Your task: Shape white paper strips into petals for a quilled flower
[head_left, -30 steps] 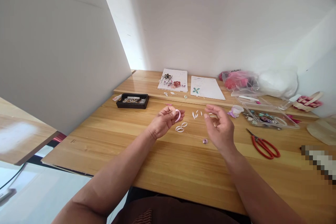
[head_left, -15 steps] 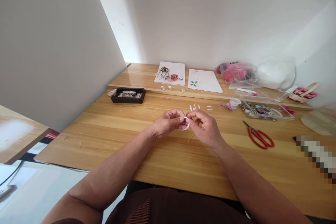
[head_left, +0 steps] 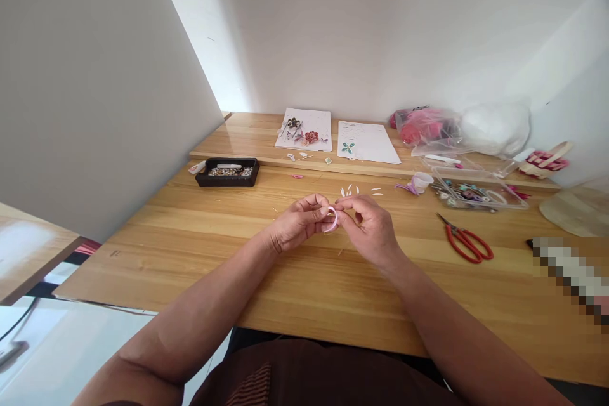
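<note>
A narrow pale pink ribbon (head_left: 332, 223), curled into a loop, is between my hands above the middle of the desk. My left hand (head_left: 299, 224) is closed, its thumb and fingertips pinching the ribbon's left side. From the other side my right hand (head_left: 372, 228) pinches at the loop's right edge with thumb and forefinger. The exact grip of the right fingertips is partly hidden. Just beyond the hands lie several small white petal-shaped pieces (head_left: 349, 190). A thin golden wire or thread (head_left: 340, 252) shows under the loop.
Red-handled pliers (head_left: 466, 242) lie to the right. Behind them are a spool with purple ribbon (head_left: 421, 183) and a clear box of beads (head_left: 480, 196). A black tray (head_left: 227, 181) sits left. Two white sheets (head_left: 307, 115) with flower ornaments lie on the raised back ledge (head_left: 247, 129).
The view has shifted slightly, so the desk things appear a little further left and up. My hands stay together on the ribbon, with the loop turned slightly and the right fingers closer to it.
</note>
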`<state>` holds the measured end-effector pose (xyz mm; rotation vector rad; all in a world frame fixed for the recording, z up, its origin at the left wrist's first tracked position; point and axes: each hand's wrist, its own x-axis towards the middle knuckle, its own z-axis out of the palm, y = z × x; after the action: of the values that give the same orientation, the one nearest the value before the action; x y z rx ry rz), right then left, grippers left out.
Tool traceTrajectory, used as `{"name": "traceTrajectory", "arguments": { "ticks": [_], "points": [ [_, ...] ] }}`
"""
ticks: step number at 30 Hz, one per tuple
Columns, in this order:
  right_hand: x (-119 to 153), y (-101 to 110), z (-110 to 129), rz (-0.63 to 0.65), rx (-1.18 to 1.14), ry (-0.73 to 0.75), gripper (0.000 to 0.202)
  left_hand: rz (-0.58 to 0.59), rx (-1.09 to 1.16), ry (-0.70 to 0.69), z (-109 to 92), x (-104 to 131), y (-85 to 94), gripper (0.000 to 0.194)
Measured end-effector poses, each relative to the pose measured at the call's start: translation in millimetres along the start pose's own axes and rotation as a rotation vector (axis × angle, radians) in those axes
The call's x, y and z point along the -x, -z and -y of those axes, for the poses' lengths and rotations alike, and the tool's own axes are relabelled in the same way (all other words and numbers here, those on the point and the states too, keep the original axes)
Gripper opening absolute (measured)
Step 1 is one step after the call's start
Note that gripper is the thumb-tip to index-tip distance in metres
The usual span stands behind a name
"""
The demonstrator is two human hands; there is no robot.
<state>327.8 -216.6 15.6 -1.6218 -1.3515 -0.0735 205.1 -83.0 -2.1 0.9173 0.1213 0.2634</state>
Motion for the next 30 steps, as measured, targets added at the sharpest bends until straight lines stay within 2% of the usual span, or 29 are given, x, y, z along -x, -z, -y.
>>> {"name": "traceTrajectory", "arguments": {
  "ticks": [5,11,19,25,30],
  "points": [
    [-1,1,-2,-0.001,-0.047,-0.040,0.009,0.002,-0.011,0.022,1,1,-0.1,0.024],
    [-3,2,-3,0.052,-0.275,-0.306,0.011,-0.037,-0.089,-0.003,0,0,1.3,0.024],
    [-2,-5,5,0.153,-0.723,-0.654,0.030,-0.186,-0.303,-0.176,-2,-3,-2.1,0.031],
    [6,-16,15,0.131,-0.841,-0.753,0.027,-0.324,-0.443,-0.311,-4,-4,-6.3,0.038],
    [12,-23,15,0.172,-0.977,-0.856,0.030,-0.428,-0.615,-0.457,0,-5,-3.6,0.029]
  ]
}}
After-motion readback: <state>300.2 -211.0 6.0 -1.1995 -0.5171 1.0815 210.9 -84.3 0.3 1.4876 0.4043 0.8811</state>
